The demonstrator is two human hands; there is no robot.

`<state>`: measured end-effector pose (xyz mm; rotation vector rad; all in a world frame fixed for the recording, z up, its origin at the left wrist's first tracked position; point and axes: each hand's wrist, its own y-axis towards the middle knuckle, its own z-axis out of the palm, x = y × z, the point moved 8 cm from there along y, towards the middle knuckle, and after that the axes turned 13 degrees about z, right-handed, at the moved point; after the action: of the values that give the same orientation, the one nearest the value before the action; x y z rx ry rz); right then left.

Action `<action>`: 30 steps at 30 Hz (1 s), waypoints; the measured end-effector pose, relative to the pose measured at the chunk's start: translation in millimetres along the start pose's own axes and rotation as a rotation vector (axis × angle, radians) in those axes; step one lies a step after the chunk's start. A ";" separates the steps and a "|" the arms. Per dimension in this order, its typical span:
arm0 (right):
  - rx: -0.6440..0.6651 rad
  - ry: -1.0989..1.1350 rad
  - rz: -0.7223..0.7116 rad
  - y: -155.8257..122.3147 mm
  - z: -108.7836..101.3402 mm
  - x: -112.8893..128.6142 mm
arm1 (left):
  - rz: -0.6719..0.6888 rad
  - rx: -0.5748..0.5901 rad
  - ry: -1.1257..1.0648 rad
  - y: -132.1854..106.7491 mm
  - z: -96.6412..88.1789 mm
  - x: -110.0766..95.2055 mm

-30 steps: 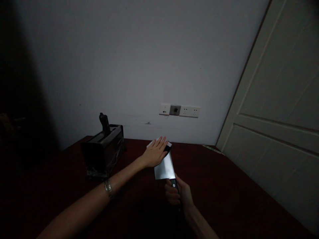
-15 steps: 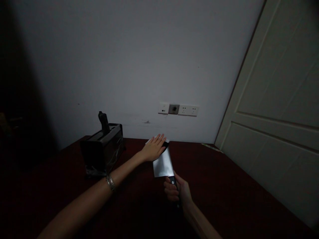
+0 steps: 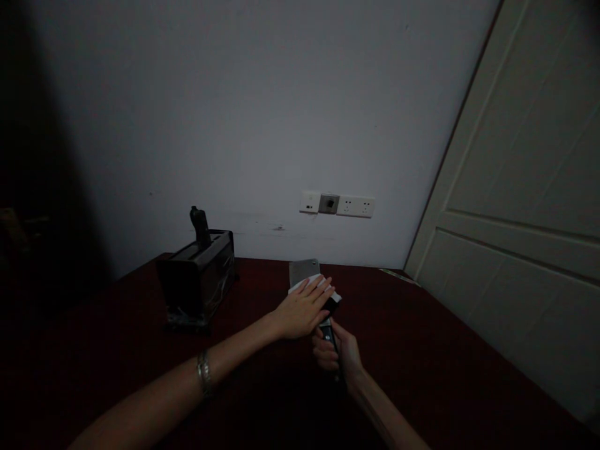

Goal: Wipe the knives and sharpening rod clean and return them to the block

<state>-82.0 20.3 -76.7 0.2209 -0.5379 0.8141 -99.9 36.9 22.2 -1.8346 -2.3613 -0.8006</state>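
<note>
My right hand [image 3: 338, 354] is closed round the dark handle of a cleaver [image 3: 304, 271], whose broad steel blade points away from me over the dark red table [image 3: 422, 350]. My left hand [image 3: 304, 305] lies flat, fingers together, pressing a white cloth or paper [image 3: 328, 289] onto the near part of the blade close to the handle. Only the far end of the blade shows beyond my fingers.
A black knife block [image 3: 199, 281] with one dark handle sticking up stands at the table's back left. A row of wall sockets [image 3: 336, 204] sits on the white wall behind. A pale panelled door [image 3: 525, 212] borders the table's right side.
My left hand with the white cloth has slid along the blade from its far tip back toward the handle. The blade's far end is now uncovered. My right hand stays on the handle.
</note>
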 end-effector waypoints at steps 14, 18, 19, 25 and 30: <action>0.081 -0.016 0.084 3.3 14.6 -17.7 | -0.446 -0.075 -0.370 -5.6 14.3 129.5; 0.078 -0.017 0.064 1.5 14.7 -12.9 | -0.587 -0.138 -0.393 -24.1 15.4 160.4; 0.075 -0.021 0.055 1.1 14.5 -10.6 | -0.645 -0.157 -0.390 -32.2 16.7 168.3; 0.035 -0.036 -0.016 -0.5 7.8 4.3 | -0.972 -0.120 -0.392 -94.7 52.2 174.2; -0.026 -0.045 -0.045 -1.3 -1.4 9.9 | -0.984 -0.013 -0.478 -112.3 87.4 124.7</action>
<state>-75.0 26.2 -72.6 0.2275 -0.5834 0.7592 -216.0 166.6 -52.1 -0.8031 -3.5962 -0.3922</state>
